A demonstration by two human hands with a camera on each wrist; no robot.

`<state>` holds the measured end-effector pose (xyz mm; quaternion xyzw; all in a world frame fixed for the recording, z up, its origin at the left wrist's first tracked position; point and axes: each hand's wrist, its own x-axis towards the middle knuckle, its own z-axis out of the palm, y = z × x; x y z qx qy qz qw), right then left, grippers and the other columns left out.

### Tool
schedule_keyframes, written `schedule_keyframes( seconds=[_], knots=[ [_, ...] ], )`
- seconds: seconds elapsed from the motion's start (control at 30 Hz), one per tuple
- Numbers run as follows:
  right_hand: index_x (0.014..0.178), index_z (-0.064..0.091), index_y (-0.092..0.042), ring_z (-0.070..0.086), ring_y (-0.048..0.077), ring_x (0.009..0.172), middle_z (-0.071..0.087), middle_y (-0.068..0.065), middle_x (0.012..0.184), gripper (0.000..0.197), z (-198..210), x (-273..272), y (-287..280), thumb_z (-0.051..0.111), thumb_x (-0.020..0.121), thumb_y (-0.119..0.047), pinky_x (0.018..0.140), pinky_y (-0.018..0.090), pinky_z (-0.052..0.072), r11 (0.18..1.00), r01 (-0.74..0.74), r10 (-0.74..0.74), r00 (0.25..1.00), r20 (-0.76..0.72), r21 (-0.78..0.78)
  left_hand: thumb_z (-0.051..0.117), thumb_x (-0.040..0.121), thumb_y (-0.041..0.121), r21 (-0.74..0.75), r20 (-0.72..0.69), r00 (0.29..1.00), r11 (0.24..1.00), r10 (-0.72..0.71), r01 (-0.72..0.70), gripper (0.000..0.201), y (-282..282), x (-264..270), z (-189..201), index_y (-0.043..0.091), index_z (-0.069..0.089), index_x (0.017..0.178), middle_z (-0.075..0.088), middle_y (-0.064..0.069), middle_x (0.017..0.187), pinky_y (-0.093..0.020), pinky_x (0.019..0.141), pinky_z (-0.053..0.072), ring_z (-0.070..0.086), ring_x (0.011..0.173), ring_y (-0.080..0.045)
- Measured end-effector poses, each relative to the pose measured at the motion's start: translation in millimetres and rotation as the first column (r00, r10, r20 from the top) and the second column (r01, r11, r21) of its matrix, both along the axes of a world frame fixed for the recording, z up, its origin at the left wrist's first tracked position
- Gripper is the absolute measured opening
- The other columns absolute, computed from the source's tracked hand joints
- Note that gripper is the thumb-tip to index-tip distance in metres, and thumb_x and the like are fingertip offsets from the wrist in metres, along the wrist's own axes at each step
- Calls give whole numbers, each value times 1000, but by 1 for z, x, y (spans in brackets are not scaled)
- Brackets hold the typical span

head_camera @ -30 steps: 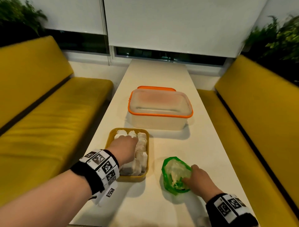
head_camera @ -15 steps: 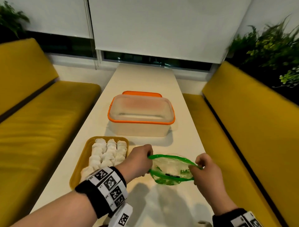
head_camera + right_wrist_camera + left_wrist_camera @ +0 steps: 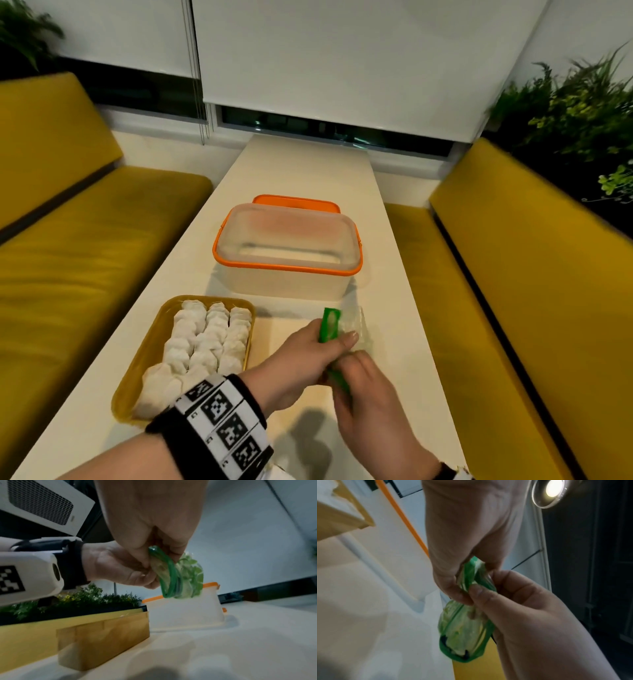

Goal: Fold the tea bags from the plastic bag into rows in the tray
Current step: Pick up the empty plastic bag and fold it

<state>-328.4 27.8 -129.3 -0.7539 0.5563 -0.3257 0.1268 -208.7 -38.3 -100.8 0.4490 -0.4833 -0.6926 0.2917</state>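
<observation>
Change: half a second ago you held the green-rimmed clear plastic bag (image 3: 330, 325) stretched open; now it is bunched, lifted off the white table (image 3: 301, 171).
Hands: your left hand (image 3: 301, 356) and right hand (image 3: 370, 394) both pinch its rim.
Meaning: the bag looks emptied; white folded tea bags (image 3: 205, 346) fill rows in the yellow tray (image 3: 144, 359).
Hidden: any leftover bag contents; the tray's near end, behind your wristband.

The left hand (image 3: 301, 363) is bare, and its wrist wears a wide black band (image 3: 209, 425) wrapped with white panels printed with black square code markers. A white camera housing (image 3: 29, 574) with a round dark lens is strapped to that band. The right hand (image 3: 373, 411) is bare too, with the edge of a black and white band (image 3: 454, 472) showing at its wrist.
</observation>
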Motion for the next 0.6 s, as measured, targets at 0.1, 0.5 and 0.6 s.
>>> schedule_keyframes(
  seconds=[0.1,0.5,0.6],
  knots=[
    [96,61,-24,57,2,83,60,-13,91,12,8,-9,-4,58,84,-26,72,10,44,998,56,-56,954,294,7,53,92,16,-74,67,977,978,201,-196,12,-5,3,-2,14,59,102,67,-12,97,-37,71,56,65,84,-24],
    [83,72,-16,69,20,82,73,4,80,18,42,-9,-10,65,83,1,78,35,58,867,86,-354,801,483,492,76,75,26,-497,142,969,861,202,-107,71,0,64,32,50,37,128,47,21,128,-27,85,53,56,106,-2],
    [68,65,-27,60,0,65,66,-5,66,28,47,9,-4,68,82,-3,58,10,45,922,150,-271,909,318,356,73,73,47,-650,433,901,685,-22,329,65,14,86,41,59,38,126,35,34,133,-9,98,34,37,121,15]
  ],
)
